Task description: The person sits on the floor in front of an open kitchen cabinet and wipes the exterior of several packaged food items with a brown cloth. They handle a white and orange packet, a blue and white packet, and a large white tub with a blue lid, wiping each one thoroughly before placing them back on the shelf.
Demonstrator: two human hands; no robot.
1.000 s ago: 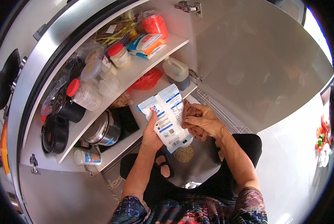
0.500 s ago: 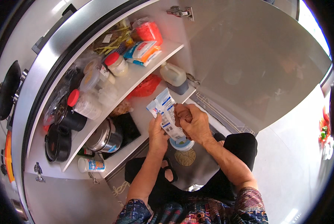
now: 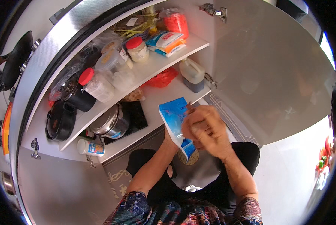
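Observation:
My left hand (image 3: 170, 141) grips a blue plastic packet (image 3: 172, 114) from behind, its fingers mostly hidden by it. The packet stands upright and slightly tilted, its blue printed face toward me. Against the packet's right side is my right hand (image 3: 210, 131), blurred by motion, its fingers curled round a crumpled brown cloth (image 3: 190, 109). Only a little of the cloth shows past the fingers. Both hands are above the floor mat between my knees, in front of the open cabinet.
The upper shelf (image 3: 158, 69) holds red-lidded jars (image 3: 137, 49), packets (image 3: 166, 42) and black pots (image 3: 61, 120). Below are a steel pot (image 3: 109, 122), a red bag (image 3: 162, 78), a jug of dark liquid (image 3: 192, 75) and a white canister (image 3: 91, 147). An open door (image 3: 265, 75) stands right.
The packet has turned from its white printed back to its blue face. My right hand has shifted slightly right and down with the cloth. The head view has shifted, moving the cabinet in the picture.

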